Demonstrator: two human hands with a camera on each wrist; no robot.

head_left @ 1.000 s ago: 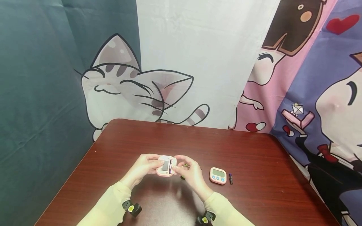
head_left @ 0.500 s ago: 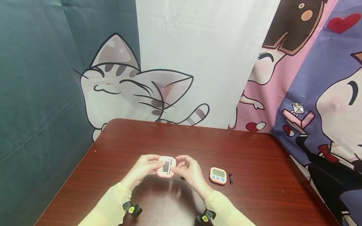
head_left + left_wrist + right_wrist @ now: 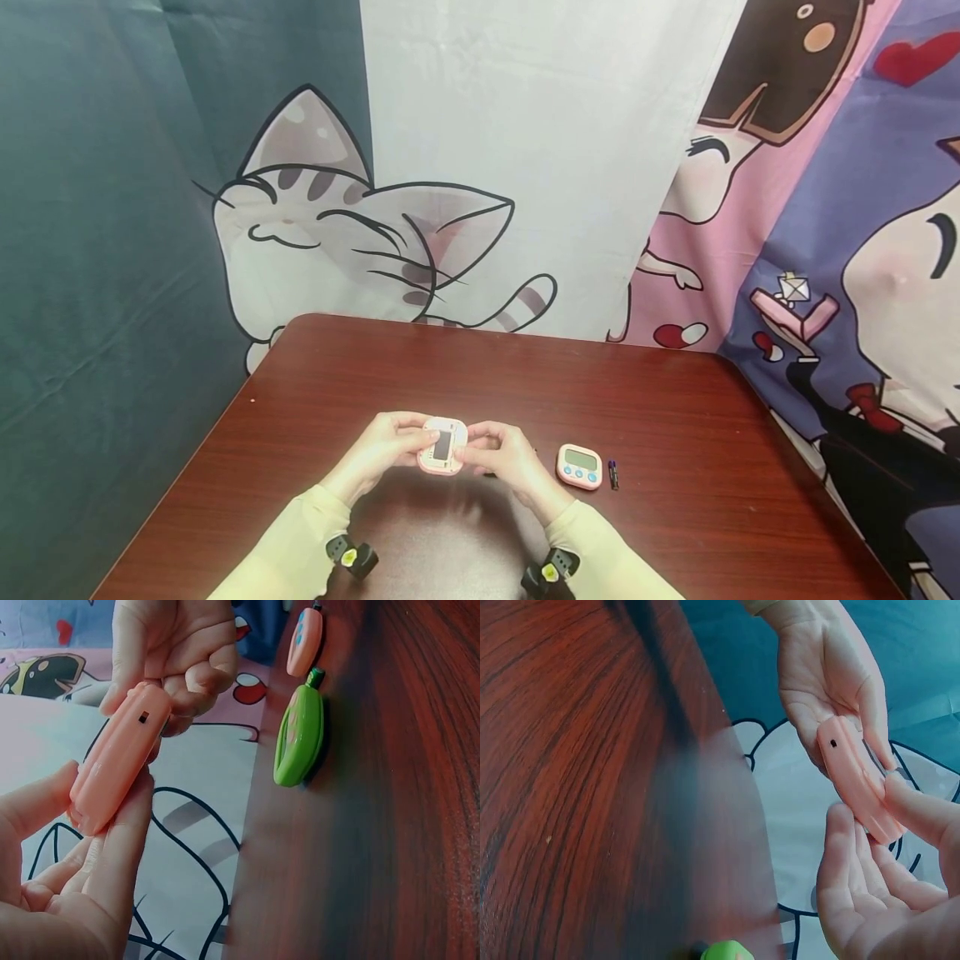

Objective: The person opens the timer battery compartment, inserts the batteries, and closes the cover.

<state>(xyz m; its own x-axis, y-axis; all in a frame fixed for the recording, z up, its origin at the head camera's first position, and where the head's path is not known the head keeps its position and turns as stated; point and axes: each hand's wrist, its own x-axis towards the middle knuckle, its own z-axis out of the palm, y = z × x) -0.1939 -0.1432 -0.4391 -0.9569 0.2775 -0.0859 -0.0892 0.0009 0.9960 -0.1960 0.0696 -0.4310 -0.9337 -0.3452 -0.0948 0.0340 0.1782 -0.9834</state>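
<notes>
A pink and white digital timer is held up over the table, its back with a dark rectangle turned toward the head camera. My left hand grips its left side, thumb across the back and fingers behind. At the opposite side, my right hand pinches the edge, thumb on the back and fingers around the rim. Both wrist views show the pink side wall of the timer edge-on, with a small dark slot in it. Where the batteries showed, a white cover now lies over the slot, partly behind the right thumb.
Right of the hands, a second pink timer lies face up on the brown table, with a small dark battery beside it. A green timer-like object rests on the table; the right hand mostly hides it in the head view.
The batteries visible in the timer's back one second ago are now covered. My right fingers have drawn in against the timer's edge, and the timer has dropped slightly in view.
</notes>
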